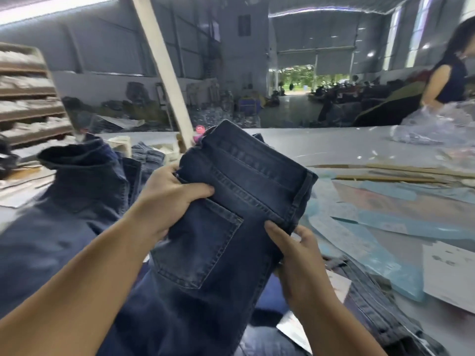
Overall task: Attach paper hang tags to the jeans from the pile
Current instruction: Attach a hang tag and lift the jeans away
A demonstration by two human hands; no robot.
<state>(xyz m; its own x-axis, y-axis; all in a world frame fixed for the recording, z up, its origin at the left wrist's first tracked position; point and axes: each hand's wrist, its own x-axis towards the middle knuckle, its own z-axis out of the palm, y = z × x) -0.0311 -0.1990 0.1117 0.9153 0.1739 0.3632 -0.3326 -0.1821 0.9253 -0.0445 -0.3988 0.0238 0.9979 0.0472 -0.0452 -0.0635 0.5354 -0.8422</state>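
Head view puts us right over a pair of dark jeans held up off the bench, waistband tilted away and a back pocket facing us; the left hand grips the left edge near the waistband, thumb over the front and the fingers behind, hidden; the right hand pinches the right side seam lower down, fingers curled round the cloth; no paper tag shows on this pair, so by my reading the tagging step is not yet done; risks now: the legs hang heavy below the grip, and if either hand loosens the whole pair could slide back into the pile of jeans on the left and get mixed with untagged ones; the folded waistband could also bunch, so a tag might go through the wrong layer or a belt loop gets missed; paper sheets lie loose on the bench at right, easy to sweep off with a swinging leg; as for looks, deep indigo denim, faded in the pocket's middle, tidy double stitching along pocket and yoke, thick rolled edge at the right of the waistband; a little motion blur softens the fabric.
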